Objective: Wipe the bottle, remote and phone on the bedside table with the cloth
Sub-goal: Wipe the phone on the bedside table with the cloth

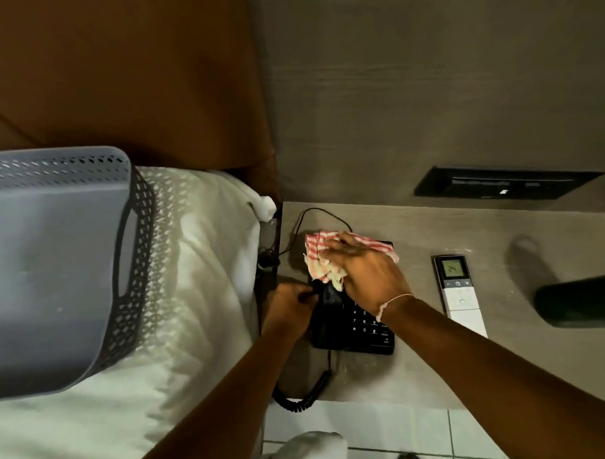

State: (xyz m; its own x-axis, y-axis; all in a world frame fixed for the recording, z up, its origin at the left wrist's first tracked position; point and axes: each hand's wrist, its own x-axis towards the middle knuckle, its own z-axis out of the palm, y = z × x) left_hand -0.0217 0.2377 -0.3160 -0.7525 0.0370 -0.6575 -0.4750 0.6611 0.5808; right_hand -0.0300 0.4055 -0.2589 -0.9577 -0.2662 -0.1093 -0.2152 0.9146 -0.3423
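A black desk phone [361, 325] with a keypad sits on the grey bedside table [436, 362]. My right hand [364, 266] presses a red-and-white striped cloth [321, 259] onto the phone's upper part. My left hand [292, 307] grips the phone's left side at the handset. A white remote [459, 289] with a lit green display lies to the right of the phone. The dark green bottle [581, 300] lies at the table's right edge, partly cut off by the frame.
A grey perforated basket [65, 258] rests on the white bed [200, 301] to the left. A coiled phone cord [305, 394] hangs over the table's front edge. A black wall panel [505, 182] sits above the table. White floor tiles lie below.
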